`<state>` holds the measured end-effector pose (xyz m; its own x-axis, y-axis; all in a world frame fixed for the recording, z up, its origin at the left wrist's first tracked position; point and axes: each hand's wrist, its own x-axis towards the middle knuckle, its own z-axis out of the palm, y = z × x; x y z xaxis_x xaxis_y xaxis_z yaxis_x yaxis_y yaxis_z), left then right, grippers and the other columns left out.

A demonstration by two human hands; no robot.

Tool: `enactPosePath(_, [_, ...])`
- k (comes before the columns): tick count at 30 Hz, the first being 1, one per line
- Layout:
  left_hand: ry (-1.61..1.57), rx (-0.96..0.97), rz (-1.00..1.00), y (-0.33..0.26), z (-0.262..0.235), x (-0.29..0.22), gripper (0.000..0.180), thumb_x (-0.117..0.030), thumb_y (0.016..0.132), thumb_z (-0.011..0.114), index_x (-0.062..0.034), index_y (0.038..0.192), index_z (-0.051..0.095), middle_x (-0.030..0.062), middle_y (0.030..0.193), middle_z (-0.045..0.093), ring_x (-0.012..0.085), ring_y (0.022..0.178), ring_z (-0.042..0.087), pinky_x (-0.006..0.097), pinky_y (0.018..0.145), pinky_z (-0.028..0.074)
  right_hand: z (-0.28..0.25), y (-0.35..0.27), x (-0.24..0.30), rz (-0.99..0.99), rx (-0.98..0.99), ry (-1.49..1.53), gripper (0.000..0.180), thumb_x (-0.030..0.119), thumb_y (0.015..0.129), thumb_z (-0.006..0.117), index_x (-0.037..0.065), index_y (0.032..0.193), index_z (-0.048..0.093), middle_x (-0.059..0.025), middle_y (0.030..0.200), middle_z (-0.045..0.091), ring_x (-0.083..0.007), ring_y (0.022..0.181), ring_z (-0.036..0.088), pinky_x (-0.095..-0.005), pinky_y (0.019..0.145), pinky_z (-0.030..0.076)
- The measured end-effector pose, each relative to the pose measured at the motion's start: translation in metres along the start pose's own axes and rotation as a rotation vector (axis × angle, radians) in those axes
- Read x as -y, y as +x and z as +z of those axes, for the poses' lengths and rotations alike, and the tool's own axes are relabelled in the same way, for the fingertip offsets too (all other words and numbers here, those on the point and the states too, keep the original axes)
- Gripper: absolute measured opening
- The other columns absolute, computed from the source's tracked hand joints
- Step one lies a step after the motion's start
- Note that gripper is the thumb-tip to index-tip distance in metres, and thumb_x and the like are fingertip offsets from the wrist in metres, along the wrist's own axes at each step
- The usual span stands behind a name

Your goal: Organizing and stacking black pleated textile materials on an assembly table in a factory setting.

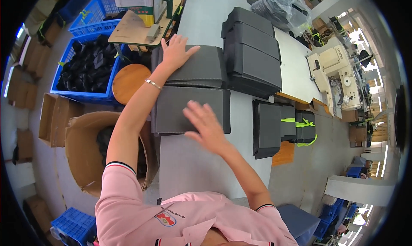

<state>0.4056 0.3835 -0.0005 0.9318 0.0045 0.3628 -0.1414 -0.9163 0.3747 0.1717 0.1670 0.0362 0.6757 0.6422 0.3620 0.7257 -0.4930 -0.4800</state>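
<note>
My left hand point(175, 53) lies with fingers spread on a stack of dark grey leather-like panels point(206, 66) with stitched edges. Closer to me on the table is a second dark grey stack point(171, 111), its front edge lined up roughly with the first. Over that nearer stack is my right hand point(207, 125), slightly blurred, its fingers apart and nothing in them. Whether it touches the top panel I cannot tell. Just to the right stands a taller pile of similar dark panels point(257, 59), overlapping in a row.
More dark stacks point(267, 128), some tied with neon yellow strips point(304, 123), sit at the table's right edge. A sewing machine point(337, 76) stands farther right. On the left are a blue crate point(60, 85) of black pieces, a round wooden stool point(131, 83) and an open cardboard box point(83, 160).
</note>
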Motion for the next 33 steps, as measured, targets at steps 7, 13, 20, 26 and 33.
enactPosePath(7, [-0.020, 0.066, -0.039, -0.030, -0.046, 0.031, 0.085, -0.072, 0.096, 0.056, -0.0057, 0.150, 0.055, 0.0172, 0.160, 0.046, 0.0336, 0.157, 0.027, 0.068, 0.123, 0.011, -0.036, 0.053, -0.084, 0.120, -0.106, -0.287, 0.093, 0.031, 0.084, 0.085, 0.010, 0.160, 0.036, -0.0141, 0.167, 0.035, -0.0329, 0.154, 0.034, -0.0581, 0.124, 0.027])
enactPosePath(13, [-0.039, 0.182, 0.095, -0.001, -0.017, 0.029, 0.083, -0.071, 0.097, 0.054, -0.0039, 0.145, 0.058, 0.0175, 0.153, 0.052, 0.0335, 0.156, 0.030, 0.070, 0.122, 0.013, -0.025, 0.077, -0.103, 0.113, 0.009, -0.317, 0.096, 0.040, 0.085, 0.084, 0.010, 0.161, 0.034, -0.0139, 0.170, 0.031, -0.0325, 0.155, 0.032, -0.0596, 0.126, 0.022])
enactPosePath(20, [-0.039, 0.171, 0.128, 0.002, 0.005, 0.000, 0.074, -0.075, 0.091, 0.058, -0.0085, 0.119, 0.073, 0.0127, 0.113, 0.074, 0.0326, 0.113, 0.066, 0.057, 0.106, 0.035, -0.018, 0.012, -0.071, 0.292, 0.044, -0.269, 0.105, 0.046, 0.084, 0.083, 0.005, 0.163, 0.029, -0.0178, 0.171, 0.026, -0.0353, 0.157, 0.028, -0.0618, 0.126, 0.016])
enactPosePath(26, [-0.073, 0.096, 0.202, -0.009, 0.004, -0.006, 0.076, -0.075, 0.088, 0.063, -0.0085, 0.125, 0.071, 0.0131, 0.118, 0.072, 0.0305, 0.117, 0.063, 0.051, 0.106, 0.037, -0.012, 0.001, -0.061, 0.379, -0.148, -0.228, 0.103, 0.048, 0.086, 0.081, 0.002, 0.162, 0.029, -0.0209, 0.170, 0.027, -0.0378, 0.157, 0.027, -0.0639, 0.125, 0.015])
enactPosePath(33, [-0.012, 0.166, 0.214, -0.014, -0.001, -0.006, 0.091, -0.078, 0.085, 0.063, -0.0066, 0.141, 0.060, 0.0142, 0.136, 0.064, 0.0301, 0.135, 0.054, 0.062, 0.122, 0.022, -0.009, -0.039, -0.015, 0.312, -0.087, -0.297, 0.098, 0.056, 0.087, 0.077, 0.004, 0.159, 0.037, -0.0175, 0.169, 0.031, -0.0351, 0.157, 0.029, -0.0658, 0.124, 0.016])
